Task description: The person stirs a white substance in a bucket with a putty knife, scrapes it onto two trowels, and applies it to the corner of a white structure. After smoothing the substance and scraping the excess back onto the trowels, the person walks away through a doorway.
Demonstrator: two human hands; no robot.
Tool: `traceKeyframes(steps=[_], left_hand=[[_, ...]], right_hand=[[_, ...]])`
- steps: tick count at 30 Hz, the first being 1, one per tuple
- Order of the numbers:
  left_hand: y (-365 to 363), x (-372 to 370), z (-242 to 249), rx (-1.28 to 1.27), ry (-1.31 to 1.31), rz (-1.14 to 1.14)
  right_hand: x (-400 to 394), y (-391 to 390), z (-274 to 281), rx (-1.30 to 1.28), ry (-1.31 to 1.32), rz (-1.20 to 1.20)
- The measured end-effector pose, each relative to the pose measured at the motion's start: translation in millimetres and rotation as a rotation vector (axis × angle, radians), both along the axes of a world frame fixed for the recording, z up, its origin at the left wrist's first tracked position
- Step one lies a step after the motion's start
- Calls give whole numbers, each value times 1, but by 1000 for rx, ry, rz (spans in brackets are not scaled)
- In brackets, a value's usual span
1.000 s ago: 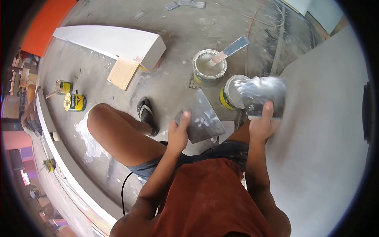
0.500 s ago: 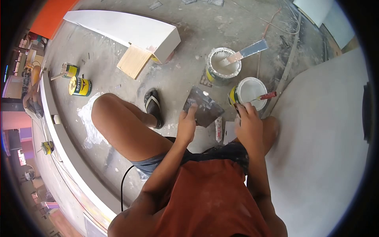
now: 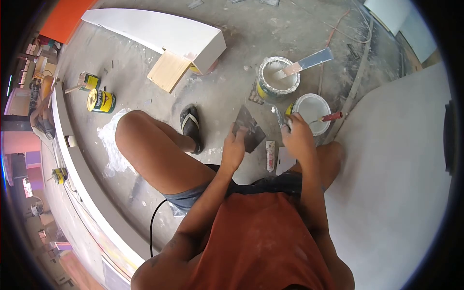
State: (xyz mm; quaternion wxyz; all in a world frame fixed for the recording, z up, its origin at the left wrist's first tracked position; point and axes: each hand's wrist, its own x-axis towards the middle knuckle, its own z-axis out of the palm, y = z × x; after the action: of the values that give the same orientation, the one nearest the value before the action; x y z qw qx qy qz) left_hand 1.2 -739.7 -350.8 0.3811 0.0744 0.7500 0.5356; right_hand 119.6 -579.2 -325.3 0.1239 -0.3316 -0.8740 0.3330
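My left hand grips a dark, flat, square plate with light smears on it, tilted in front of me. In my right hand is a putty knife, its narrow blade pointing up and away with a white dab at the tip. The blade is apart from the plate. Just behind the right hand stands an open can of whitish material, with a red-handled tool lying across it. Farther off, a larger open can holds white paste and a wide, paste-smeared blade.
A tube and a white card lie by my lap. Yellow-green cans stand to the left. A long white tapered piece and a wooden board are ahead. A large pale panel rises at my right.
My right hand has lifted the putty knife from beside the nearer can toward the plate, bringing its blade into view. The plate in my left hand has turned and tilted more steeply.
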Motion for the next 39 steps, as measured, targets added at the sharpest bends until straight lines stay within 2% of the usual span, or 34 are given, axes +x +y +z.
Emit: traceKeyframes(steps=[1, 3, 4, 6, 7, 9, 10, 11, 12, 13, 14, 15, 17, 19, 20, 21, 22, 23, 25, 26, 28, 30, 32, 34, 35, 37, 38, 39], left_hand=[[-1, -1, -10, 70, -48, 125], [-1, 0, -13, 183, -153, 397], [-3, -3, -11, 181, -157, 398], [-10, -12, -9, 458, -324, 526], [-7, -13, -9, 570, -343, 590], [-4, -14, -2, 548, -427, 567], [-2, -14, 1, 530, -508, 537], [0, -10, 0, 538, -630, 499], [2, -5, 3, 537, -638, 487], [7, 2, 11, 534, -704, 470], [11, 7, 15, 527, -772, 450], [11, 8, 5, 553, -802, 421], [8, 5, -9, 604, -746, 399], [6, 0, -10, 637, -696, 438], [7, 0, -10, 636, -705, 438], [6, 0, -11, 612, -585, 442], [2, 0, -12, 581, -466, 445], [2, 0, -16, 600, -474, 479], [2, 4, -10, 575, -446, 528], [5, 2, -4, 571, -406, 575], [8, -2, 6, 576, -394, 617], [7, -9, 3, 580, -384, 662], [-2, -20, -3, 611, -512, 548], [-3, -22, -12, 616, -523, 511], [-3, -22, -13, 586, -578, 473], [-5, -16, -12, 501, -679, 421], [-7, -13, -9, 435, -794, 497], [-13, -10, -4, 405, -823, 449]], right_hand=[[4, 7, -1, 1, -6, 2], [11, 18, -4, -158, 45, -73], [14, 24, -7, -160, 40, -72], [19, 29, -18, -496, 55, -118], [20, 27, -27, -500, 48, -118], [18, 23, -41, -677, 348, -356], [15, 18, -31, -676, 346, -358], [12, 8, -19, -794, 320, -510], [8, -4, -9, -907, 297, -671], [5, -19, -7, -965, 383, -595], [9, -27, -10, -951, 393, -617], [13, -33, -16, -960, 346, -448], [23, -32, -14, -953, 300, -301], [34, -22, 1, -808, 519, -182], [44, -8, 3, -703, 456, -351], [60, 14, 1, -598, 388, -515], [78, 40, -7, -503, 241, -609], [96, 67, -19, -405, 93, -699], [119, 101, -36, -439, -344, -659], [116, 102, -42, -438, -351, -661], [107, 103, -52, -646, -346, -610], [94, 109, -65, -722, -354, -587], [86, 111, -80, -799, -358, -571], [88, 115, -104, -874, -186, -683], [90, 117, -114, -868, -195, -691], [93, 117, -126, -1154, -56, -820], [91, 115, -127, -1152, -76, -830], [86, 113, -124, -1137, -61, -826]])
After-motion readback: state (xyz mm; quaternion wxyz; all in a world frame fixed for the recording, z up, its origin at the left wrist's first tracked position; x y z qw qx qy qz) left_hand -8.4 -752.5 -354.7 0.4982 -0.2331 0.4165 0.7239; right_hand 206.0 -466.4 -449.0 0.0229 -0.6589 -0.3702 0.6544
